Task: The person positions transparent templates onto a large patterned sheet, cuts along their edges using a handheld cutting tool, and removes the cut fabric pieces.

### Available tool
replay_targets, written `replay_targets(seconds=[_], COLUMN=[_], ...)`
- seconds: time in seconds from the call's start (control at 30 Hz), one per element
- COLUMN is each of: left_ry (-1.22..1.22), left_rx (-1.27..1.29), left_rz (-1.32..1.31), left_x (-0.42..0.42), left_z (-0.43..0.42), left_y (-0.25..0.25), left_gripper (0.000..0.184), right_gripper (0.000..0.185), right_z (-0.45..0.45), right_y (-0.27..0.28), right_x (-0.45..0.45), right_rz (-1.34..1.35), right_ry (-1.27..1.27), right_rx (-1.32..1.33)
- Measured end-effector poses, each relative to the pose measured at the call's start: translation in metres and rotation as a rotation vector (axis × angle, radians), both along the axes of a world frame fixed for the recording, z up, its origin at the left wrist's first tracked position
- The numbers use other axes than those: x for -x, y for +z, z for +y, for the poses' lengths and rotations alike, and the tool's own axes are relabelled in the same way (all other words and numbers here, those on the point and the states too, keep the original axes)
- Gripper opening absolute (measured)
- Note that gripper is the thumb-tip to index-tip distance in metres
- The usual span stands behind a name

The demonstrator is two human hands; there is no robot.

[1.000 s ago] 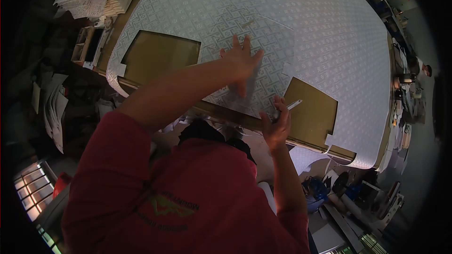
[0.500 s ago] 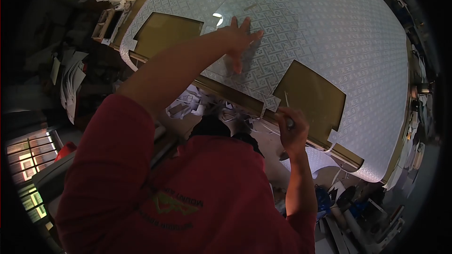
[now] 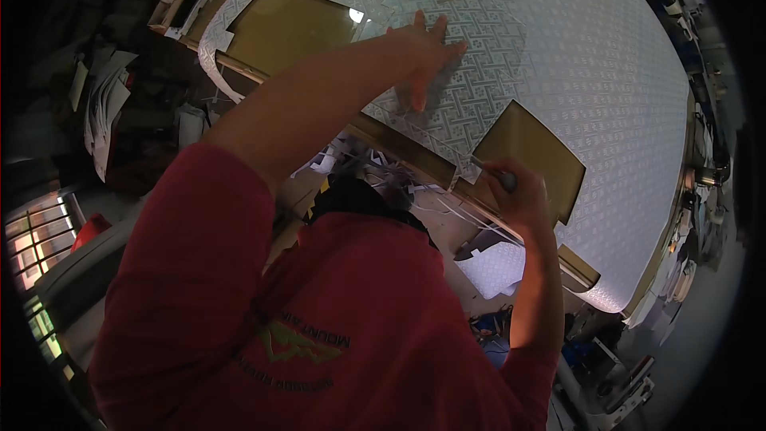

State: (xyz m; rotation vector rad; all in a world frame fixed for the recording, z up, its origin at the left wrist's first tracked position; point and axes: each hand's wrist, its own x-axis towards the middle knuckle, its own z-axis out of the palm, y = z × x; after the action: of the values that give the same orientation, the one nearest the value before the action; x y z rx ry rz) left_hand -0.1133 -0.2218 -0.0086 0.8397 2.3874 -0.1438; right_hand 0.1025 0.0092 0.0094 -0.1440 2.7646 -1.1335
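Head view, looking down on your two hands at the near edge of a broad table. The patterned sheet [image 3: 590, 72] covers most of the table; it appears thin, light and pliant, likely to crease or creep if pushed sideways, so you do best to steady it with a flat palm. Upon it lies a transparent plate [image 3: 483, 96], which looks stiff, smooth and fairly light; expect it to slide readily and perhaps to chip or crack at a corner. Press it near its middle, or lift it by opposite edges. The slim tool [image 3: 507, 181] seems light and rigid, and is best held by its shaft, with your fingertips clear of the forward end.

Your left hand [image 3: 428, 54] is spread, fingers apart, lying on the plate; the plate extends beneath it and beyond the fingertips, with the sheet below. Your right hand [image 3: 523, 195] is closed around the tool, whose thin end points towards the plate's near corner; in this dim light you cannot tell whether it touches the sheet there. Beside that corner, a gap in the sheet exposes the brown board [image 3: 542, 161]. A second, similar gap lies beyond your left forearm. Under the table edge, near your right forearm, lies a patterned offcut [image 3: 496, 266].
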Motion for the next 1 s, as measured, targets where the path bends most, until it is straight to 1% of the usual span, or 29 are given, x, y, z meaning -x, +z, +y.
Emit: replay_targets(seconds=[0.07, 0.13, 0.23, 0.3, 0.57, 0.63, 0.67, 0.7, 0.73, 0.77, 0.83, 0.87, 0.97, 1.0], left_ry=[0.003, 0.009, 0.025, 0.071, 0.067, 0.064, 0.045, 0.025, 0.026, 0.025, 0.028, 0.025, 0.015, 0.009], left_rx=[-0.004, -0.006, -0.004, -0.074, -0.074, -0.070, -0.021, 0.030, 0.035, 0.030, 0.040, 0.024, 0.007, -0.016], left_rz=[0.002, 0.006, 0.001, -0.027, -0.008, -0.003, 0.005, 0.013, 0.014, 0.009, 0.007, -0.002, -0.008, -0.009], left_x=[-0.001, -0.001, 0.000, 0.001, 0.000, -0.002, -0.002, -0.003, -0.004, -0.004, -0.004, -0.004, -0.004, -0.004], left_z=[0.000, 0.000, -0.001, -0.001, -0.002, -0.001, 0.001, 0.002, 0.002, 0.002, 0.002, 0.002, 0.002, 0.001], left_y=[0.000, 0.001, -0.003, -0.005, -0.010, -0.003, 0.001, 0.004, 0.005, 0.007, 0.009, 0.010, 0.008, 0.007], left_gripper=[0.154, 0.154, 0.153, 0.152, 0.152, 0.152, 0.152, 0.152, 0.152, 0.152, 0.152, 0.153, 0.154, 0.155], right_gripper=[0.013, 0.014, 0.015, 0.015, 0.014, 0.014, 0.014, 0.014, 0.014, 0.014, 0.014, 0.014, 0.016, 0.015], right_z=[-0.001, -0.003, -0.004, -0.002, -0.002, -0.002, -0.001, 0.001, 0.002, 0.000, -0.010, -0.018, -0.067, -0.083], right_y=[0.005, 0.010, 0.010, 0.006, 0.006, 0.006, 0.003, -0.003, -0.011, -0.020, -0.035, -0.044, -0.060, -0.067], right_x=[0.007, 0.014, 0.020, 0.021, 0.023, 0.023, 0.022, 0.018, 0.016, 0.015, 0.015, 0.017, 0.033, 0.042], right_rz=[-0.006, -0.080, -0.118, -0.101, -0.077, -0.088, -0.089, -0.048, -0.005, -0.003, 0.115, 0.119, 0.135, 0.199], right_ry=[0.023, 0.041, 0.087, 0.105, 0.137, 0.167, 0.168, 0.164, 0.161, 0.165, 0.130, 0.131, 0.095, 0.129], right_rx=[-0.010, -0.002, -0.021, -0.008, 0.015, -0.025, -0.021, 0.040, 0.101, 0.108, 0.246, 0.261, 0.327, 0.333])
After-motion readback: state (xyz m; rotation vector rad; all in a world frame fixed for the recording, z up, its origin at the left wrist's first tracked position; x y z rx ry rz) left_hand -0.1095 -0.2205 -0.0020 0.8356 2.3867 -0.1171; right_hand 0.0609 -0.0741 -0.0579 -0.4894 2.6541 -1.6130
